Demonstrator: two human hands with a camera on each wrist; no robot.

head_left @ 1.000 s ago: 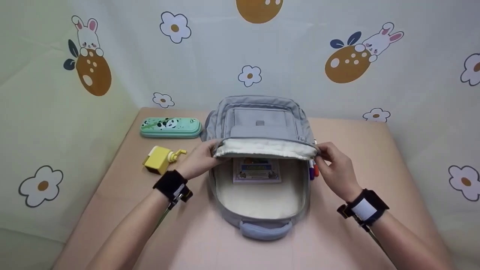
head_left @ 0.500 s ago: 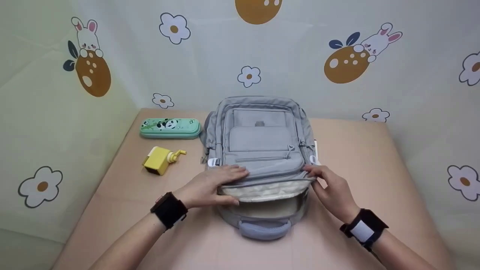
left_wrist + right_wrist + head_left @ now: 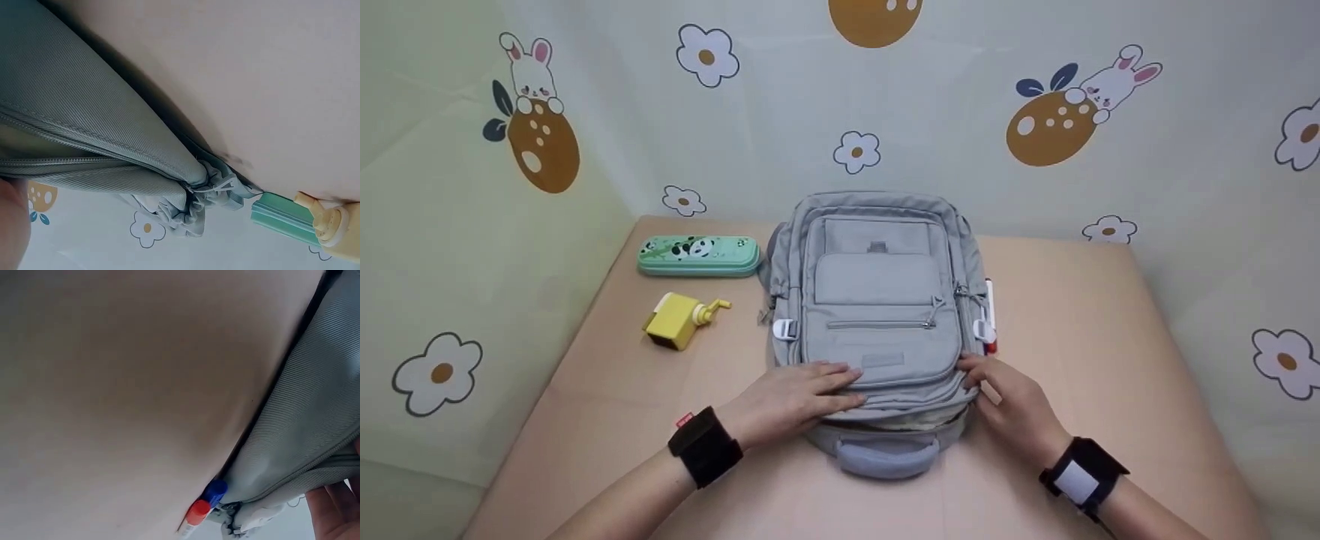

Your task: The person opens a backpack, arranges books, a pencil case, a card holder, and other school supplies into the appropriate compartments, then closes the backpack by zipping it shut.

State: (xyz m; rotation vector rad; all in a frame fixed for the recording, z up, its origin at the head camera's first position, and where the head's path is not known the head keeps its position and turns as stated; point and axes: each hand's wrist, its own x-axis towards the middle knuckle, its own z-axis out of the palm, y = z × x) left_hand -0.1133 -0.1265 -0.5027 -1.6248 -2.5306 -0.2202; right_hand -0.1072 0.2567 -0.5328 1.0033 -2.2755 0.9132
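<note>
A grey backpack (image 3: 885, 277) lies on its back in the head view, its carry handle (image 3: 887, 458) toward the person. Its front flap is folded down, leaving a narrow gap above the handle. My left hand (image 3: 799, 401) rests flat on the flap's lower left, fingers extended. At the flap's lower right edge, my right hand (image 3: 1016, 405) pinches the fabric with curled fingers. The left wrist view shows the parted zipper (image 3: 62, 162) along the bag's side. Beside the bag, markers with a red cap (image 3: 198, 512) and a blue cap (image 3: 216, 490) sit at the side pocket.
A green panda pencil case (image 3: 699, 256) lies at the table's back left. In front of it is a yellow box-shaped thing with a crank (image 3: 679, 321). A patterned curtain (image 3: 765, 112) hangs behind the pink table (image 3: 1080, 300).
Both hands have brought the raised flap down toward the handle, covering the main compartment and the booklet inside. My left hand has shifted from the flap's edge to lying on top.
</note>
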